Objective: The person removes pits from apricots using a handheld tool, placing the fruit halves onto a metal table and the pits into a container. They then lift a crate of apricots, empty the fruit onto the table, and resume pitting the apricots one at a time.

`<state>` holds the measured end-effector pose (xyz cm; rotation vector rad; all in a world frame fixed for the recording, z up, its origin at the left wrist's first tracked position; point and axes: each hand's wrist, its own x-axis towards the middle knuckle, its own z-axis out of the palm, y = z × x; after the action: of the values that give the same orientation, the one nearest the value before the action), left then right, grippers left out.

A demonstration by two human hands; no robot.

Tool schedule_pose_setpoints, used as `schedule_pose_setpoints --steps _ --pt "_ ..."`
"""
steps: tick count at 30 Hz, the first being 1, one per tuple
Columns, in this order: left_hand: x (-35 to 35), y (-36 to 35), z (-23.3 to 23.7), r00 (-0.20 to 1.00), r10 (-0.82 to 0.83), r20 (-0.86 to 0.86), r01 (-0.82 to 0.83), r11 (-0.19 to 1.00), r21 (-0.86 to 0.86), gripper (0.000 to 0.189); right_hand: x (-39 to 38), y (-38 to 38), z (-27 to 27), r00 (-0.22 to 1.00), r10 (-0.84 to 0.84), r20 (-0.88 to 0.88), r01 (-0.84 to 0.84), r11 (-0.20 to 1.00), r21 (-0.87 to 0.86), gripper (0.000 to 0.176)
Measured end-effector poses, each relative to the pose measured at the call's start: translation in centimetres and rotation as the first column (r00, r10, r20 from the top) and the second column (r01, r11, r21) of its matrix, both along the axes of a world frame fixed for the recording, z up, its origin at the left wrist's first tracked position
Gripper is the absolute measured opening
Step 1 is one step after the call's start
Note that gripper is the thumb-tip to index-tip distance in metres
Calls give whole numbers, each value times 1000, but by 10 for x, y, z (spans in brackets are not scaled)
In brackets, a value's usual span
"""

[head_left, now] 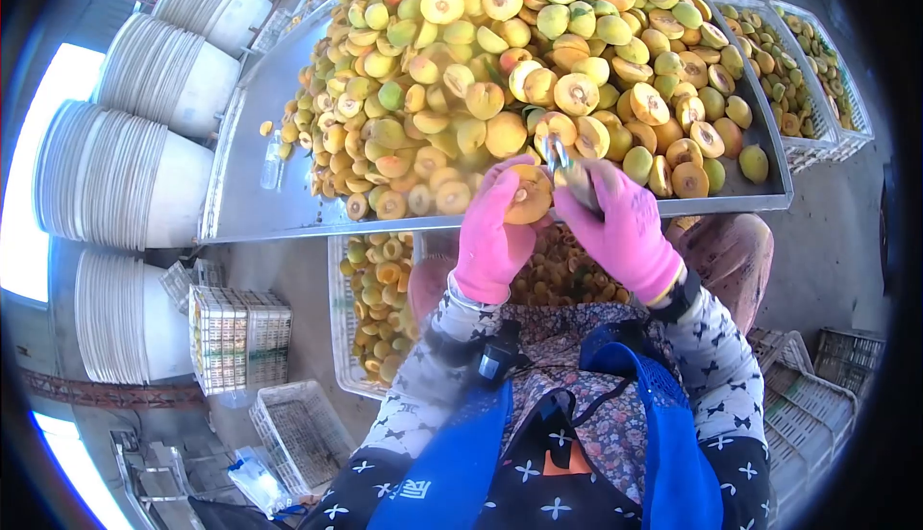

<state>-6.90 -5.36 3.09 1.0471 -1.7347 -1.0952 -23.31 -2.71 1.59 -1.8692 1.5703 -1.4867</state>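
My left hand (pixel 495 237), in a pink glove, is closed around a peach half (pixel 529 196), its cut face and the pit in the middle turned up. Close beside it, my right hand (pixel 620 232), also pink-gloved, grips a small hand tool (pixel 558 153) with a shiny metal end pointing up and away from me. The fingers cover most of its handle, and I cannot tell its exact kind. Both hands are over the near edge of a metal table (pixel 255 184), just in front of a big heap of yellow peaches (pixel 413 78), many cut in half with pits showing.
Under the table's edge stands a crate (pixel 341 323) of peach halves; more cut fruit lies below my hands. Fruit-filled crates (pixel 808 141) stand at right. A plastic bottle (pixel 271 163) lies on the table. Stacked white tubs (pixel 173 174) and an empty crate (pixel 298 434) are at left.
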Motion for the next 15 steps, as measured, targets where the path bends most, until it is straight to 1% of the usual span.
schedule_pose_setpoints --steps 2,3,4,6,7,9,10,11,12,13,14,15 --pt "1 1 0 997 76 0 -76 990 -118 36 0 12 2 990 49 -131 -48 999 10 25" --pt "1 1 -1 995 97 25 -91 978 -186 40 2 15 -3 972 48 -232 -40 998 40 22" --pt "0 1 -2 992 114 49 -98 962 -256 46 3 15 -5 961 59 -271 -43 997 68 25" --pt "-2 7 6 951 197 236 -105 930 -352 44 4 18 -9 935 83 -346 -39 990 135 30" --pt "-1 8 9 913 250 323 -104 908 -407 43 4 19 -10 919 107 -379 -39 982 183 31" --pt "10 3 -10 956 171 239 -32 870 -493 40 4 21 -13 891 135 -433 -47 977 208 31" --pt "10 4 -12 989 116 94 -73 926 -370 38 4 21 -14 875 151 -460 -52 974 220 31" --pt "9 4 -11 994 88 -72 -103 964 -244 37 4 21 -14 881 175 -440 -80 971 225 30" --pt "4 9 -9 933 131 -335 -108 990 87 36 5 22 -13 886 198 -419 -107 967 231 30" --pt "0 12 -6 800 250 -545 -17 918 396 35 6 23 -13 890 220 -399 -133 963 234 30" --pt "3 12 -11 895 198 -400 -102 963 248 34 9 25 -14 918 257 -302 -179 948 263 30" --pt "8 11 -19 958 169 -234 -155 985 78 34 15 29 -17 935 291 -202 -227 931 286 30"
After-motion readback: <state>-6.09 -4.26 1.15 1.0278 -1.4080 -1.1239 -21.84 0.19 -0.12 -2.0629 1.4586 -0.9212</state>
